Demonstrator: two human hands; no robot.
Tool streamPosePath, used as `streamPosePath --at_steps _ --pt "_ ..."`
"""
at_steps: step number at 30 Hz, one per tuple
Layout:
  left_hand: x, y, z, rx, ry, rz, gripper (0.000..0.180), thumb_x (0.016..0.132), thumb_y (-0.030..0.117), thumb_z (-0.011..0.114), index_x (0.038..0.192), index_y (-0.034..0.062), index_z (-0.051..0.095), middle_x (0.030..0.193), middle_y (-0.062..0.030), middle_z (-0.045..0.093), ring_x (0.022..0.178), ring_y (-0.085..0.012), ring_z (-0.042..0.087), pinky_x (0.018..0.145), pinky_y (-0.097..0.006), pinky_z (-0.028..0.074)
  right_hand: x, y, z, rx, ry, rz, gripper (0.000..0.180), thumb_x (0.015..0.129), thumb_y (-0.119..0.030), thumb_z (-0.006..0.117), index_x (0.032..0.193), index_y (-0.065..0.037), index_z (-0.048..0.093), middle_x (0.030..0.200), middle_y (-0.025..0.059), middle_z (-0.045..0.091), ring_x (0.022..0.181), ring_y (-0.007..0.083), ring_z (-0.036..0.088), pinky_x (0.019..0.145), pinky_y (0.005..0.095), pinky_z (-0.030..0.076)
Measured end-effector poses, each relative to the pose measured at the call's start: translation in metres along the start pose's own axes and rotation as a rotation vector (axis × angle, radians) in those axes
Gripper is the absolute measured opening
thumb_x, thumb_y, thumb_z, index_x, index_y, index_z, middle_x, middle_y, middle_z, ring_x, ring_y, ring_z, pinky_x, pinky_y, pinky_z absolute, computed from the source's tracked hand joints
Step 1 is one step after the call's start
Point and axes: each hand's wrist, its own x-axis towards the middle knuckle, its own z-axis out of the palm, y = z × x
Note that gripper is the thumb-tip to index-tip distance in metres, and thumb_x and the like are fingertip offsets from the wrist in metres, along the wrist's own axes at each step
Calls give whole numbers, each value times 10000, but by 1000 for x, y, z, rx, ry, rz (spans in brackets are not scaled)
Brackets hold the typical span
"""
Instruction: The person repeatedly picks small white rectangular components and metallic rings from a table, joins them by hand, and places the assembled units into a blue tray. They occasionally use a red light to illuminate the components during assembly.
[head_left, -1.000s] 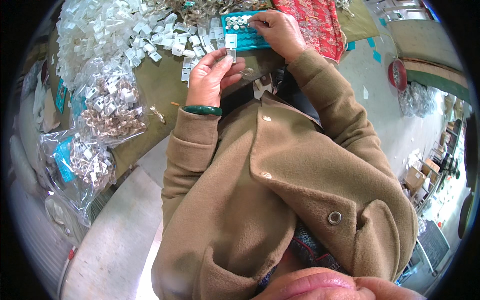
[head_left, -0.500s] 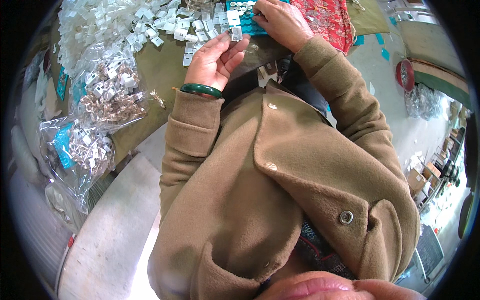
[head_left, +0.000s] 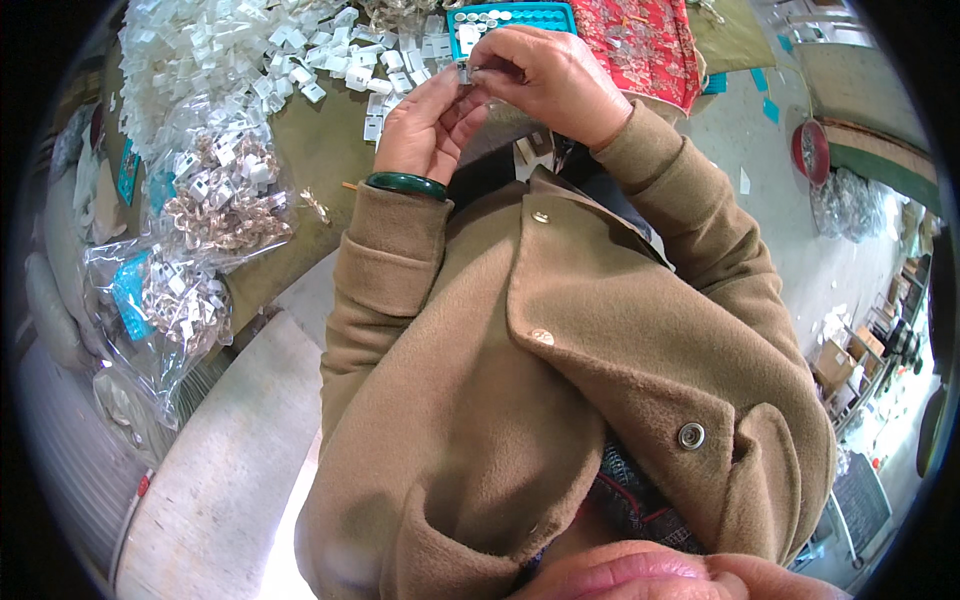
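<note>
Right hand (head_left: 550, 80) has come to the small white-and-clear box (head_left: 467, 42) — pinched by the left hand (head_left: 422, 128) — its own grip hidden.

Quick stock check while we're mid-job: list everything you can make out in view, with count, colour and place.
small plastic boxes: many, white and clear, heaped upper left
small hinged box: one, white and clear, at the hands, partly hidden
tray: one, blue, beyond the hands
round pieces: several, white, in the tray
patterned cloth: one, red, right of the tray
filled bags: two, clear, left
table: one, olive, under the heap
bowl: one, red, far right
cardboard boxes: several, brown, far right
bangle: one, green, left wrist
coat: one, brown, centre
left hand: one, bare, holding the hinged box
right hand: one, bare, fingers beside it
</note>
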Motion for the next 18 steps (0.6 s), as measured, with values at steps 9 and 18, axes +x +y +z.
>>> streamPosePath --at_steps 9,18 --pt "6 -4 5 223 140 113 201 931 147 635 1089 24 652 927 -42 698 805 -101 679 614 -186 548 -8 -4 19 -143 65 34 132 841 -117 666 932 -46 602 844 117 628 733 308 642 622 369 526" --pt "3 -5 2 172 237 81 198 913 127 656 1083 26 652 909 -36 696 820 -118 690 564 -187 532 -4 6 25 61 60 147 149 846 -118 697 948 -15 659 780 106 666 682 170 669 627 283 535"
